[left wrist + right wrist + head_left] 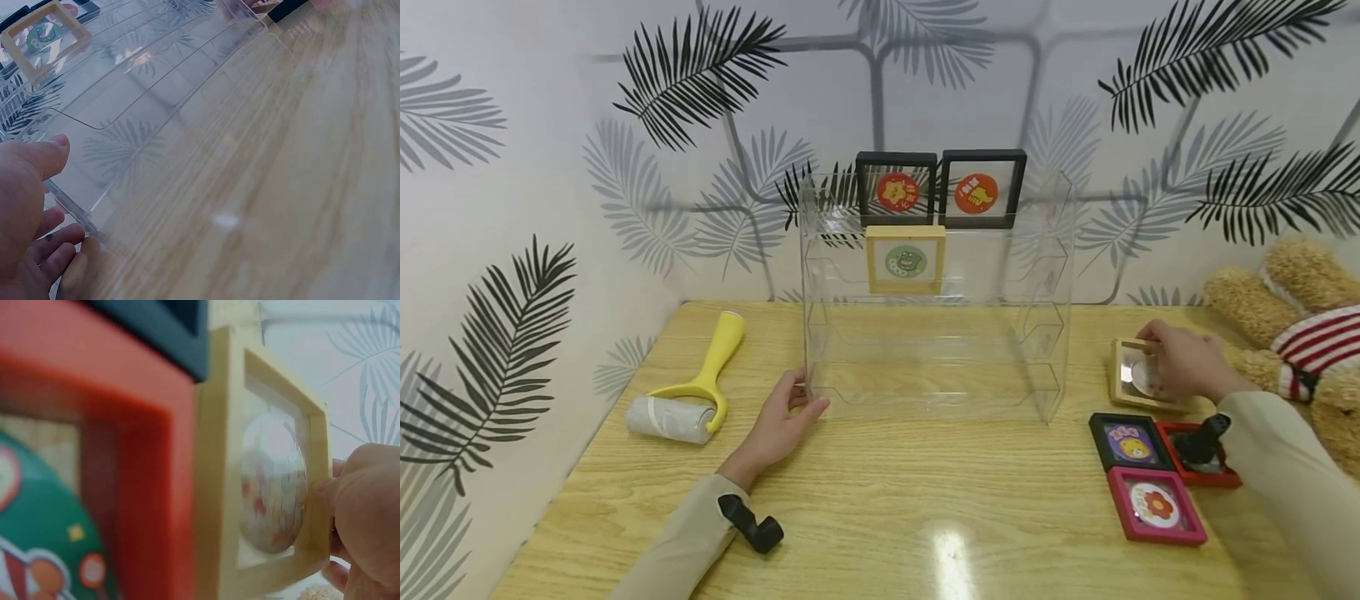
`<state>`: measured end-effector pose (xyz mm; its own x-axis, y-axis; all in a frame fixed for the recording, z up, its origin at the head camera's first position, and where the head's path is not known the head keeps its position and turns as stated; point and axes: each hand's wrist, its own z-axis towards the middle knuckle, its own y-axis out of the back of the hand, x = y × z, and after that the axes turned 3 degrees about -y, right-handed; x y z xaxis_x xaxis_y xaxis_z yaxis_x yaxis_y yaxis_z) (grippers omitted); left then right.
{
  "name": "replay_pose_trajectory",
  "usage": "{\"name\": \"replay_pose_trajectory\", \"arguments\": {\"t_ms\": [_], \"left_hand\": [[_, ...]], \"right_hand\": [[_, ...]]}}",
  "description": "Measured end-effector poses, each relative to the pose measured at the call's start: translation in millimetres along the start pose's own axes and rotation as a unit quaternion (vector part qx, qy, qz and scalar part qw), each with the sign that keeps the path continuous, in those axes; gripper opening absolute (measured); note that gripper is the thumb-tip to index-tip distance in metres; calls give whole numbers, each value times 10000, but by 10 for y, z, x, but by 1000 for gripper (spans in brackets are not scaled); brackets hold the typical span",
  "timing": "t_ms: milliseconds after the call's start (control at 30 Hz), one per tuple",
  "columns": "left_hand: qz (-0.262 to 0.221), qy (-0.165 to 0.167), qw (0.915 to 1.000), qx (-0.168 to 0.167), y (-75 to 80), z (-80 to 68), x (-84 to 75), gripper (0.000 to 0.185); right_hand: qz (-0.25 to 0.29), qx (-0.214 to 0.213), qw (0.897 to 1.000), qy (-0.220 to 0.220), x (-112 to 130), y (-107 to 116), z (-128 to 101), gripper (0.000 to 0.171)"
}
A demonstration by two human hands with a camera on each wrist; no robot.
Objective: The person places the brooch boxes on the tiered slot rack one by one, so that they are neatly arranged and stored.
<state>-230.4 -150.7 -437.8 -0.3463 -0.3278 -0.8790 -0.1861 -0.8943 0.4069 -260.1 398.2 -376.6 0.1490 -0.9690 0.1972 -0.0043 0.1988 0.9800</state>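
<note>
A clear acrylic tiered rack [925, 400] stands mid-table. My left hand [782, 421] holds its lower left side, with the thumb in front and the fingers behind the edge in the left wrist view. On the right, my right hand [1187, 360] grips a beige square display frame [1131, 375] by its right side. A round badge [273, 484] shows inside that frame in the right wrist view. The rack bears two black frames [898, 190] with red round badges on top and a beige frame [906, 260] with a green badge one tier lower.
Near my right forearm lie a black frame [1131, 446], a red frame [1213, 477], partly hidden by the wrist camera, and a pink frame [1156, 505]. A teddy bear [1300, 333] sits at the far right. A yellow-handled lint roller [703, 379] lies left; the patterned wall is behind.
</note>
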Motion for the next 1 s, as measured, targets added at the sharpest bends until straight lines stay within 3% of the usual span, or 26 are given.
{"name": "replay_pose_trajectory", "arguments": {"t_ms": [333, 467, 733, 867, 1000], "left_hand": [[45, -34, 10000, -3, 1, 3, 3, 51], [57, 5, 10000, 1, -1, 0, 0, 51], [14, 29, 10000, 2, -1, 0, -9, 51], [-26, 32, 10000, 15, 1, -9, -54, 50], [-11, 33, 10000, 8, 0, -8, -50, 51]], "right_hand": [[635, -579, 9951, 494, 102, 94, 10, 23], [987, -509, 9926, 491, 142, 150, -17, 26], [1345, -132, 9907, 164, 210, 240, -68, 41], [1475, -262, 9885, -189, 216, 258, -81, 39], [1978, -551, 9774, -501, 216, 325, -81, 40]]}}
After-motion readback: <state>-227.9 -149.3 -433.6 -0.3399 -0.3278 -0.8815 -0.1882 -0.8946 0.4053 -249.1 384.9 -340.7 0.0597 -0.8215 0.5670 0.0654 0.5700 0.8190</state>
